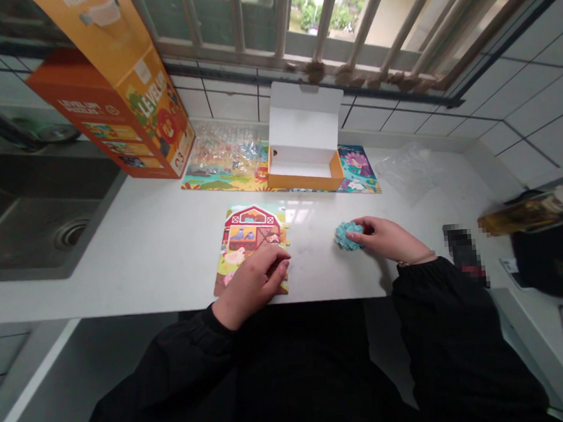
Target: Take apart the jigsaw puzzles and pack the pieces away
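A picture puzzle [232, 241] with a red barn, birds and a hen lies on the white counter, its right edge uneven with knobs. My left hand [257, 274] rests over its lower right part, fingers curled and thumb drawn in; whatever they may hold is hidden. Farther right sits a small heap of teal puzzle pieces [346, 237], backs showing. Around its right side close the thumb and fingers of my right hand [385, 236], gripping it at the counter surface.
Behind stands an open white-lined box [302, 164] on colourful puzzle boards [230, 184], beside crumpled clear plastic [230, 148]. A tall orange puzzle box [122, 113] is at back left, near the sink [33, 224]. A plastic bag [409, 168], blurred dark object [465, 255] and bottle [525, 214] lie right.
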Demonstrator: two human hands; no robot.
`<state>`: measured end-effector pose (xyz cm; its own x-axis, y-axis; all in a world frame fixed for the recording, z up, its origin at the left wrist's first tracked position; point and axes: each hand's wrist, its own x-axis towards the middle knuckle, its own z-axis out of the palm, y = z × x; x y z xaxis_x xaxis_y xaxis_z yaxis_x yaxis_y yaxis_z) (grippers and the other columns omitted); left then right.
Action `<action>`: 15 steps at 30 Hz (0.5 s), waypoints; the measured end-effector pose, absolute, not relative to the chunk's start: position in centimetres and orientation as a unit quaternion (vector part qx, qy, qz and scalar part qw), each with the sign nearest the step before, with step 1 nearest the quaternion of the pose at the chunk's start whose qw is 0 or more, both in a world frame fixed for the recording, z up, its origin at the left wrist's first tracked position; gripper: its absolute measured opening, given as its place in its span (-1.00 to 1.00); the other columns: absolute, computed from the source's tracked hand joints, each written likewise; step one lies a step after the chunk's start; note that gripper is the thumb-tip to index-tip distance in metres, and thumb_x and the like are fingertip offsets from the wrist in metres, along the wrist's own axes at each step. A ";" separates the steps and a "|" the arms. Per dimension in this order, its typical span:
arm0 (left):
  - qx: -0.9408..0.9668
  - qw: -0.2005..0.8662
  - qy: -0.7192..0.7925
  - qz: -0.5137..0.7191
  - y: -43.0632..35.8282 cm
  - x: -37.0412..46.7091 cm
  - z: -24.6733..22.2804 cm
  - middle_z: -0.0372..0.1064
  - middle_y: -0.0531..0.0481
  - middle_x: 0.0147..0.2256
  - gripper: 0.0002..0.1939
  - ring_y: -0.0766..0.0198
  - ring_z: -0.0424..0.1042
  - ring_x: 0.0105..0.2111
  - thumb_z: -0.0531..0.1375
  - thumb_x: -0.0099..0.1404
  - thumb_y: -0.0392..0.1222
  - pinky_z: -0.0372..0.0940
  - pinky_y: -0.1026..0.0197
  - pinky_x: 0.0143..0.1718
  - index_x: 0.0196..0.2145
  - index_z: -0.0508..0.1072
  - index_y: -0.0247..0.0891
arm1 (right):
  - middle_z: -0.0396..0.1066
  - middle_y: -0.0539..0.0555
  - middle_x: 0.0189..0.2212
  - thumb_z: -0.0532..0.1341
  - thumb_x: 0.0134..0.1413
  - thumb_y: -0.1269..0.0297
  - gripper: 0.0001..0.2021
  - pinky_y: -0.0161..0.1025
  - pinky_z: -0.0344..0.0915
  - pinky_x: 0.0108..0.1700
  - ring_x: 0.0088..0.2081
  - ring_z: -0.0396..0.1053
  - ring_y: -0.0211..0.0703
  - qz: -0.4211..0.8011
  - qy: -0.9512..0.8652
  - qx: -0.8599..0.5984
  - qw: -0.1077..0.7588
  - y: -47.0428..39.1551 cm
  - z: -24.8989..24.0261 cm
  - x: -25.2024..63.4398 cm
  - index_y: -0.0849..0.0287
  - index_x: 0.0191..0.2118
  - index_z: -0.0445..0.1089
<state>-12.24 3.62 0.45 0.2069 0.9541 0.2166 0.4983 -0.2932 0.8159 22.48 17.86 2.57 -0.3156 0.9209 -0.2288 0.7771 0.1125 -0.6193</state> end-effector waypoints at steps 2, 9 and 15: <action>0.714 0.305 0.509 0.373 3.6 -12.2 0.5 0.56 -0.09 -0.10 -0.84 0.11 0.57 -0.09 0.16 0.56 -0.15 0.47 0.05 -0.01 -0.02 0.53 -0.17 | 0.69 0.19 -0.10 0.40 0.21 -0.06 -0.59 -0.08 0.49 -0.09 -0.14 0.61 0.09 0.344 -0.737 -0.574 0.099 17.7 2.8 22.2 0.12 0.01 0.62; 0.722 0.296 0.505 0.370 3.6 -12.1 0.6 0.57 -0.09 -0.10 -0.85 0.10 0.57 -0.07 0.16 0.56 -0.16 0.45 0.05 0.02 -0.03 0.52 -0.17 | 0.65 0.19 -0.14 0.49 0.10 -0.08 -0.43 -0.10 0.48 -0.12 -0.16 0.58 0.05 0.329 -0.714 -0.610 0.102 17.3 2.3 22.6 0.16 0.12 0.54; 0.724 0.290 0.508 0.366 3.6 -12.1 0.6 0.58 -0.08 -0.11 -0.86 0.10 0.58 -0.07 0.16 0.56 -0.15 0.45 0.05 0.03 -0.04 0.52 -0.16 | 0.65 0.11 -0.16 0.53 0.03 -0.01 -0.46 -0.10 0.50 -0.10 -0.16 0.59 0.03 0.417 -0.715 -0.555 0.085 16.6 2.8 22.1 0.13 0.07 0.54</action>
